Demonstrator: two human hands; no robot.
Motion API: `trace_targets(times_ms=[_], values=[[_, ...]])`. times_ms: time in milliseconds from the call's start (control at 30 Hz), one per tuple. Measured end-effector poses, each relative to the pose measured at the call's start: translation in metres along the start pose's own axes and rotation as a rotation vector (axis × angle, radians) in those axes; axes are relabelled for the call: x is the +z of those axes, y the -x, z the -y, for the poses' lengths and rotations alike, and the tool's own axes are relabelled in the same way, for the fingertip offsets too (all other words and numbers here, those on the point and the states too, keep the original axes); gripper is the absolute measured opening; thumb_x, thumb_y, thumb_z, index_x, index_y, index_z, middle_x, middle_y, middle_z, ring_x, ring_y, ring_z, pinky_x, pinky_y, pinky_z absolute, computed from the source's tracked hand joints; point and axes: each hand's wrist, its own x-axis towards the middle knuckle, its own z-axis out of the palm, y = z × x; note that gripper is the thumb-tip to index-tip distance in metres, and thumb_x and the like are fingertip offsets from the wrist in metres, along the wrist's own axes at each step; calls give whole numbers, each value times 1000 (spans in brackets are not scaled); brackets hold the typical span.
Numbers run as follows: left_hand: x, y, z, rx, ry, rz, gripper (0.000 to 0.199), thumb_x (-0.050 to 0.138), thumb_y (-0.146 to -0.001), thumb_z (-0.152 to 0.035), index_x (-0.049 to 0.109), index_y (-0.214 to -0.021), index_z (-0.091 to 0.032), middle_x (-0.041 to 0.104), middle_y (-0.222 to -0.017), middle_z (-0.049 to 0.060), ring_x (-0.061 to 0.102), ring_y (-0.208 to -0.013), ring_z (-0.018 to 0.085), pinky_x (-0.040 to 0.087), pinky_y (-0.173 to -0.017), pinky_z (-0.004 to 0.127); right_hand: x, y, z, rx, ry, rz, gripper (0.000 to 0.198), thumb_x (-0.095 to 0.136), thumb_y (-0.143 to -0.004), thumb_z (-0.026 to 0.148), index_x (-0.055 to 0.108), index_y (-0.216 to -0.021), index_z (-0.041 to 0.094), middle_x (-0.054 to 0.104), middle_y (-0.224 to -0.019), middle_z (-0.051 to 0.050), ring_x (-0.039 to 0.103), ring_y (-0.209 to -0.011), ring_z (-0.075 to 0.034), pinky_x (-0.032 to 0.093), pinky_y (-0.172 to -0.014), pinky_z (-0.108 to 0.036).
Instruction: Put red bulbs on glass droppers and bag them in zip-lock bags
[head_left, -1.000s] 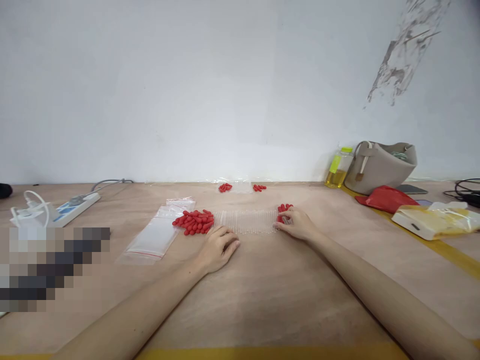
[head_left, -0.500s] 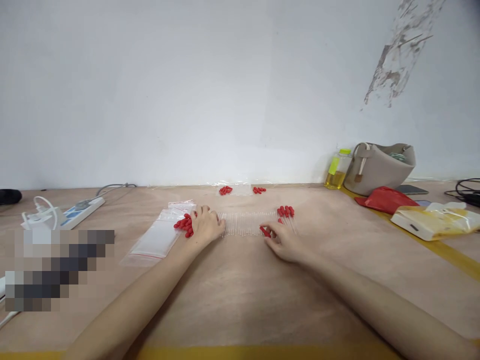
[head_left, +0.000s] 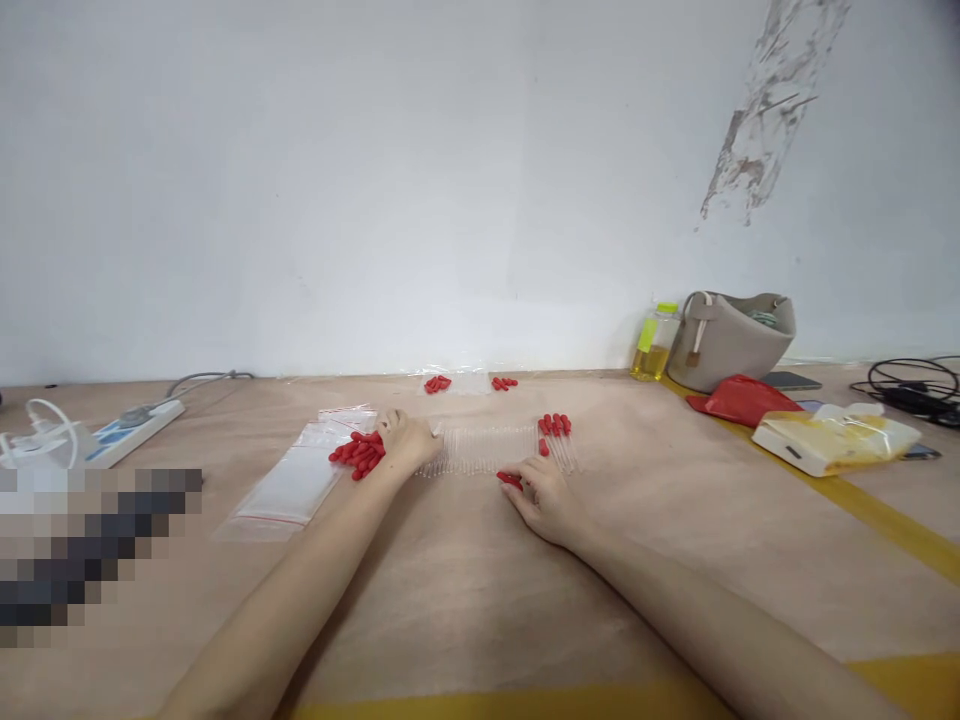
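Note:
A row of thin clear tubes (head_left: 484,450) lies side by side on the table between my hands. My left hand (head_left: 407,441) is at the row's left end, fingers curled down; what they close on, if anything, is hidden. Beside that hand, a pile of red rubber bulbs (head_left: 358,455) rests by clear zip bags (head_left: 289,485). My right hand (head_left: 546,495) pinches a red rubber bulb (head_left: 510,480) at the near edge of the row, toward its right end. Beyond that hand, several tubes capped with red bulbs (head_left: 556,425) lie at the row's right end.
Two small groups of red bulbs (head_left: 437,384) lie with clear plastic near the wall. To the right are a bottle of yellow liquid (head_left: 651,355), a grey bag (head_left: 731,345), a red pouch (head_left: 746,400) and a yellow-white packet (head_left: 832,440). A power strip (head_left: 139,435) sits left.
The view has shifted right, so everything appears further left. My right hand, still pinching the bulb, sits slightly nearer to me. My left hand's fingers have curled in at the row's left end.

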Motion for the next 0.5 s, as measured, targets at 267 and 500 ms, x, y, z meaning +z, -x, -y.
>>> trace_targets(times_ms=[267,500], values=[[7,67,11,626,241,-70,20,36,-87,-30,50,-83,-17,55,-66,3,51,-63,18,38,-61,28,-4,-2,3,19,-71,-12,10,48,-78,17,56,-84,18,56,-79,-5,51,-75,-16,41,-68,-30],[28,80,12,679,574,-109,13,33,-87,-17,45,-92,-18,55,-85,5,52,-78,16,42,-69,28,-4,-4,7,-12,-56,40,10,51,-77,21,57,-85,19,58,-78,-4,52,-74,-15,40,-69,-29]])
